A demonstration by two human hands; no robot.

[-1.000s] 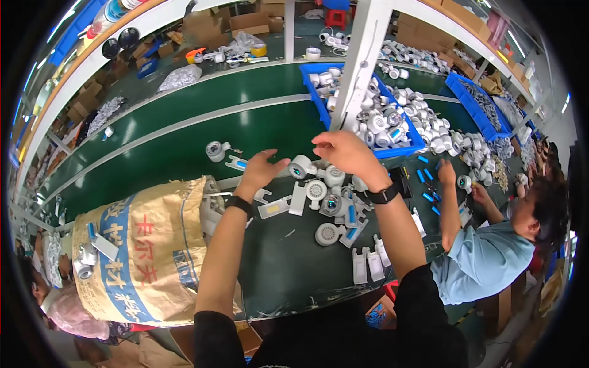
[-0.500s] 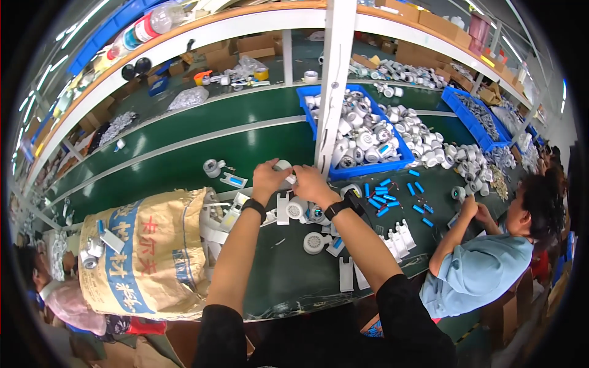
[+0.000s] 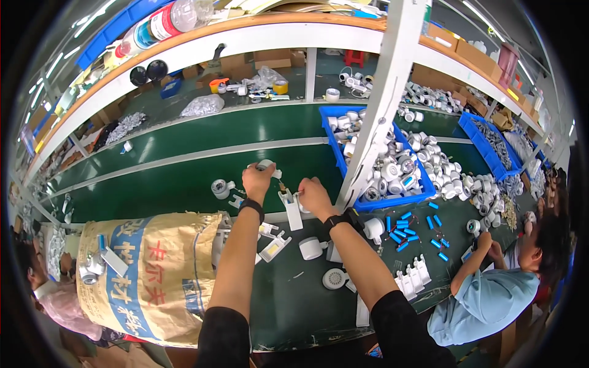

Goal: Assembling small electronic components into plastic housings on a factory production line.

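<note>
My left hand (image 3: 256, 184) is closed around a white round lamp head (image 3: 266, 165) above the far side of the bench. To its right, my right hand (image 3: 315, 197) pinches the edge of a white rectangular plastic housing (image 3: 292, 211), which tilts with its upper end toward the lamp head. Something thin, perhaps wires, shows between the two parts. Left of my hands a loose lamp head (image 3: 221, 188) lies on the green surface. Below them are a white bracket with a yellowish panel (image 3: 273, 246), a white cup-shaped part (image 3: 311, 248) and a round perforated part (image 3: 335, 279).
A blue bin (image 3: 423, 191) heaped with white lamp heads stands behind a white post (image 3: 383, 104). Blue cylindrical cells (image 3: 402, 232) lie to the right, near a co-worker in a light blue shirt (image 3: 491, 306). A large printed sack (image 3: 147, 270) fills the left side.
My hands have moved apart from the lamp head they were both on. The right one is now at the rectangular housing. The whole view has shifted, with the surroundings appearing farther right.
</note>
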